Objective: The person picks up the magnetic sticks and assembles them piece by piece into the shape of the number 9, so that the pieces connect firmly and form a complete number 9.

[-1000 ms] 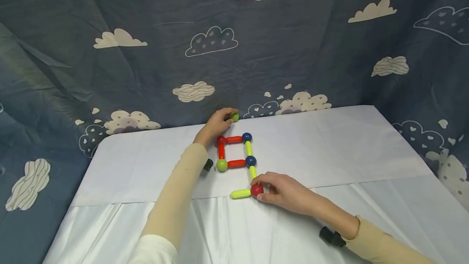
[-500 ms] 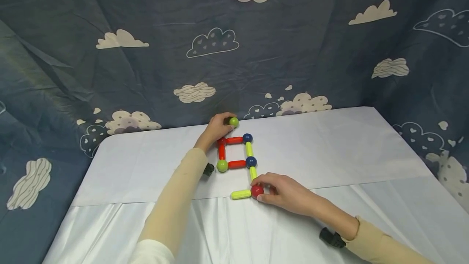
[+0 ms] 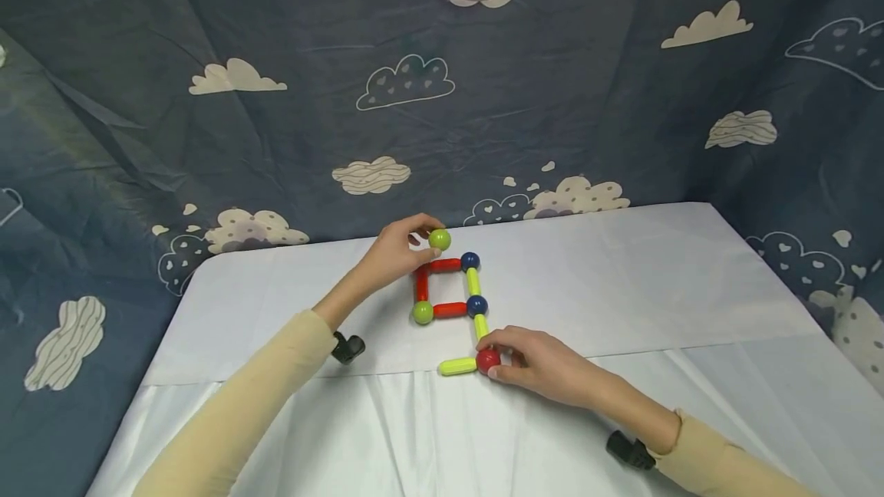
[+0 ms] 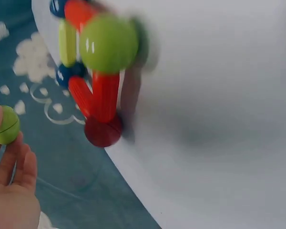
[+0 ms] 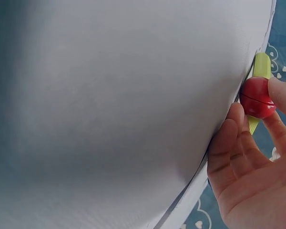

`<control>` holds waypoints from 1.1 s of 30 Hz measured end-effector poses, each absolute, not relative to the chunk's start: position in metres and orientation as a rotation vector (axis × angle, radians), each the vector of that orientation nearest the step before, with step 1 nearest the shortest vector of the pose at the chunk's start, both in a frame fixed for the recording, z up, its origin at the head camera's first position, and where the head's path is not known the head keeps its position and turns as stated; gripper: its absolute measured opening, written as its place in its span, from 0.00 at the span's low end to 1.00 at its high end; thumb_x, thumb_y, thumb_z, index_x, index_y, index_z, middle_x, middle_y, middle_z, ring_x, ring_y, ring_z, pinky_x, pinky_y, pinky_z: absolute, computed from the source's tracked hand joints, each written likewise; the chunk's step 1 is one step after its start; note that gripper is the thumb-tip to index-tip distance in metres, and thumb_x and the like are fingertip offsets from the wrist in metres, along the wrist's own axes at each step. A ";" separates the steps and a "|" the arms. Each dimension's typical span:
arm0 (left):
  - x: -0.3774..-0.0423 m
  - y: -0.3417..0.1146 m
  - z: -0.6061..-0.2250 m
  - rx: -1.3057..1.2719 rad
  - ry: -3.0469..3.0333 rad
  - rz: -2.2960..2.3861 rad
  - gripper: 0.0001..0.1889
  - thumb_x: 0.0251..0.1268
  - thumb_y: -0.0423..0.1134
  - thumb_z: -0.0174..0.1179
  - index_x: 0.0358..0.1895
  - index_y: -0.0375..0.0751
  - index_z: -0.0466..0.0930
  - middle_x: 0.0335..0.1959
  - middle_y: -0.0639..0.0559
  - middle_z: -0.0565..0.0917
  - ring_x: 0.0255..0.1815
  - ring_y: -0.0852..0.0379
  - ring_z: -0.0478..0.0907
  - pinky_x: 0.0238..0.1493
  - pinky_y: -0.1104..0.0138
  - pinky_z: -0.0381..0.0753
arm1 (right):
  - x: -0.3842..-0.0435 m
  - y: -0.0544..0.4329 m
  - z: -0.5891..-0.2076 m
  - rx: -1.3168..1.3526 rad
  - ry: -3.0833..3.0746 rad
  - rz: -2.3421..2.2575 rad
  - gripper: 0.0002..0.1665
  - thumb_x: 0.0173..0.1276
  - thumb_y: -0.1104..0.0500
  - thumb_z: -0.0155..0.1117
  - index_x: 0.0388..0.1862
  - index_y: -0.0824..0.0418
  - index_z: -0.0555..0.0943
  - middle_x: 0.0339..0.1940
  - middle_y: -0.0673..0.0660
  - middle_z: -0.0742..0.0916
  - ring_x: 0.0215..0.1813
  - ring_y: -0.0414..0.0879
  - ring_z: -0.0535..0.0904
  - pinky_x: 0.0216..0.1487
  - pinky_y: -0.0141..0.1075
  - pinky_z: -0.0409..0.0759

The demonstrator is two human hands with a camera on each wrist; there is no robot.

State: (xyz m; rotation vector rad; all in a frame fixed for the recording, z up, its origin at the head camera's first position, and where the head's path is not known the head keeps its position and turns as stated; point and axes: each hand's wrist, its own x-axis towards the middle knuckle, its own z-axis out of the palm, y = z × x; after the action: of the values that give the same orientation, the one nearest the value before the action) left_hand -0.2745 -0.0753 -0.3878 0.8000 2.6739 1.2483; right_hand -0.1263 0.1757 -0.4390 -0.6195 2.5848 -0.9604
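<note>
My left hand (image 3: pixel 403 249) pinches a loose green ball (image 3: pixel 439 239) between thumb and fingers, above the far side of a square made of balls and rods. Two blue balls, one green corner ball (image 3: pixel 423 313) and a dark red ball (image 4: pixel 104 131) form the corners, joined by red rods (image 3: pixel 450 310) and a yellow-green rod (image 3: pixel 473 281). From the near blue ball (image 3: pixel 476 305) another yellow-green rod (image 3: pixel 480 326) runs to a red ball (image 3: pixel 488 360), which my right hand (image 3: pixel 545 365) grips by thumb and fingers. A further yellow-green rod (image 3: pixel 457 366) points left from that ball.
A white cloth (image 3: pixel 621 282) covers the table, with a fold line across it. Behind stands a dark blue curtain (image 3: pixel 525 98) with cloud prints. Black wrist cameras (image 3: pixel 630 450) sit under both forearms.
My left hand has come nearer and turned, bringing the green ball down from the table's back edge to just behind the square. My right hand stays at the red ball.
</note>
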 end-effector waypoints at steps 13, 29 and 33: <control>-0.187 -0.114 -0.402 0.989 2.495 1.186 0.22 0.57 0.25 0.69 0.55 0.43 0.78 0.47 0.58 0.79 0.46 0.60 0.78 0.51 0.66 0.79 | -0.126 0.176 -0.440 -0.625 2.603 -0.965 0.21 0.66 0.50 0.69 0.58 0.43 0.79 0.42 0.39 0.80 0.39 0.41 0.74 0.38 0.35 0.76; -0.146 -0.125 -0.447 0.866 2.460 1.017 0.19 0.61 0.36 0.69 0.56 0.46 0.80 0.48 0.64 0.80 0.48 0.66 0.76 0.52 0.68 0.77 | -0.121 0.166 -0.434 -0.662 2.764 -0.827 0.21 0.64 0.50 0.71 0.57 0.43 0.82 0.38 0.42 0.77 0.34 0.39 0.72 0.31 0.31 0.73; -0.145 -0.124 -0.450 0.850 2.466 1.056 0.19 0.60 0.36 0.69 0.56 0.47 0.81 0.48 0.65 0.80 0.48 0.65 0.75 0.52 0.68 0.77 | -0.122 0.158 -0.428 -0.747 2.886 -0.775 0.20 0.62 0.49 0.73 0.54 0.46 0.84 0.37 0.44 0.76 0.34 0.39 0.70 0.29 0.30 0.71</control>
State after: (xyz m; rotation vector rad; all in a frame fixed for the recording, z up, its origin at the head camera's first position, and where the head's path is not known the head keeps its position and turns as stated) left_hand -0.1446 -0.1239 -0.4505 0.8497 2.4662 1.0560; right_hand -0.1216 0.1582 -0.4284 -0.7469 2.8859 -0.7755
